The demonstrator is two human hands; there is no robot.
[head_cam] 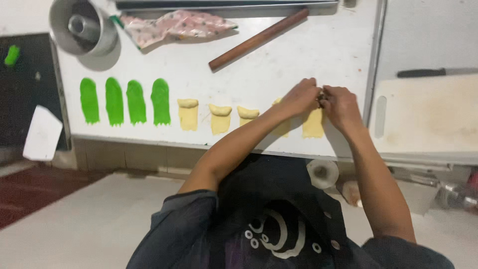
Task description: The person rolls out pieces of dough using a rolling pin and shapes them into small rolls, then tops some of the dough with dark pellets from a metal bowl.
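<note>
Both hands meet at the top end of a flat yellow dough strip [312, 125] on the white table [279, 55]. My left hand [299, 96] and my right hand [340, 105] pinch a small dark lump of filling [321, 98] between their fingertips. My left forearm crosses over another yellow strip [282, 128]. To the left lie three more yellow strips [219, 118], each with its top end rolled over. Further left lie several flat bright green dough strips [135, 101] in a row.
A wooden rolling pin [259, 39] lies diagonally at the back. A metal tube pan [83, 27] and a patterned plastic bag [174, 25] sit at the back left. A white cutting board [428, 114] with a dark-handled knife [421, 72] is at right. A white scraper [43, 133] hangs off the left edge.
</note>
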